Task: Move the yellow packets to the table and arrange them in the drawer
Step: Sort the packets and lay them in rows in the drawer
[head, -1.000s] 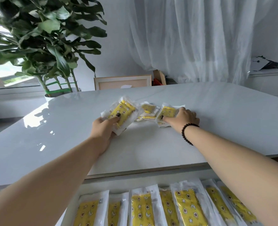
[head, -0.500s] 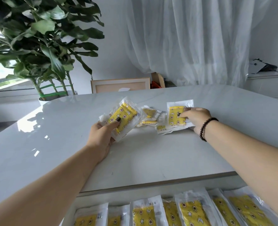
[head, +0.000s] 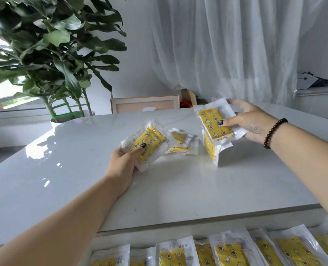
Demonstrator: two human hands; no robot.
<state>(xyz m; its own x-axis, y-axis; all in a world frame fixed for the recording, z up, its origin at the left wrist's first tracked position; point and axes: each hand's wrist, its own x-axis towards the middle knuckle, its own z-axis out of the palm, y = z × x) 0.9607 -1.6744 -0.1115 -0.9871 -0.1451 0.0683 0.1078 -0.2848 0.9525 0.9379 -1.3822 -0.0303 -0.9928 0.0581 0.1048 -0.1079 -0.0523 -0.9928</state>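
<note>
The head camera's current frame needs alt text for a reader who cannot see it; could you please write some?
Over a white table, the left hand and right hand each grip yellow packets in clear wrappers. A few loose packets lie between them, and a row of packets fills the open drawer below.

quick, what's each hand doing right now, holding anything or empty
Left hand: grips a yellow packet, lifted over the table.
Right hand: holds a stack of yellow packets; one hangs down below it.
</note>
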